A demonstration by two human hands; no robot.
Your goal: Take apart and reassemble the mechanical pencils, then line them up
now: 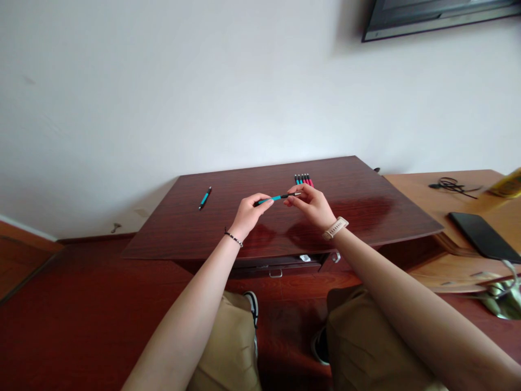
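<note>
A teal and black pen (276, 198) is held level above the dark wooden table (228, 233), between my two hands. My left hand (251, 210) pinches its teal barrel near the left end. At the other end, the fingers of my right hand (311, 205) close around the black part, and a silvery tip sticks out there. Behind my right hand lies a row of several teal and pink pens (303, 180), their near ends hidden by the hand. Another teal and black pen (205, 198) lies alone on the left side of the table.
To the right stands a lighter wooden table (411, 190) with a black cable (451, 185), a dark flat device (484, 234) and a yellow object (507, 184). Below the tabletop is a drawer with a metal handle (275, 273). A screen (439, 19) hangs on the wall.
</note>
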